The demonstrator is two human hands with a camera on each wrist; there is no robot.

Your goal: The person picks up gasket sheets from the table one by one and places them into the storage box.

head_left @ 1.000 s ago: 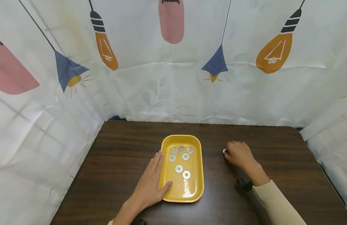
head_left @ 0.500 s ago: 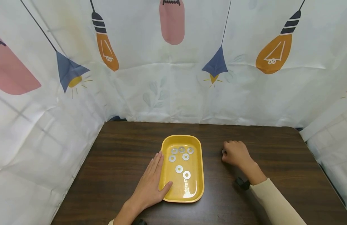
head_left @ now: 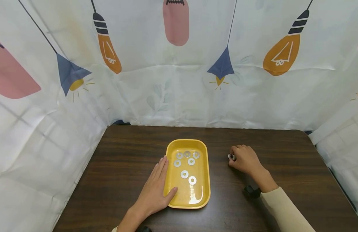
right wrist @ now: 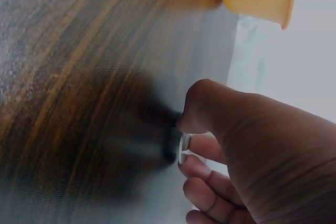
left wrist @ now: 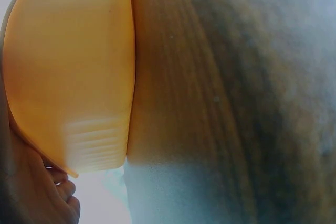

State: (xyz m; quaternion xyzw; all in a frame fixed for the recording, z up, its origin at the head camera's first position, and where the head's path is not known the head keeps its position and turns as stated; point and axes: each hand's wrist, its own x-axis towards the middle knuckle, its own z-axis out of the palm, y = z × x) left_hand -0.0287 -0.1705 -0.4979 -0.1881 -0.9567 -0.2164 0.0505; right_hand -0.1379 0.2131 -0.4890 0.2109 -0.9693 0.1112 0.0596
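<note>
A yellow tray (head_left: 206,193) stands on the table, with several flat metal washers (head_left: 184,174) lying loose in its far and middle parts. Against its left side rests my left hand (head_left: 153,190), fingers straight along the rim and thumb over the near left edge; the left wrist view shows the tray's outer wall (left wrist: 73,66). To the right of the tray, low over the table, my right hand (head_left: 246,160) pinches a metal washer (head_left: 231,157) between thumb and fingertips. From the right wrist the washer (right wrist: 182,148) appears edge-on; whether a second one is behind it I cannot tell.
The brown wood-grain table (head_left: 132,154) extends around the tray to both sides. Beyond its far edge hangs a white curtain (head_left: 179,96) printed with lamps and bulbs. A dark strap device (head_left: 252,191) sits on my right wrist.
My right hand has shifted slightly left, and the washer at its fingertips has moved with it, now showing its face and hole. The left hand and tray hold their places.
</note>
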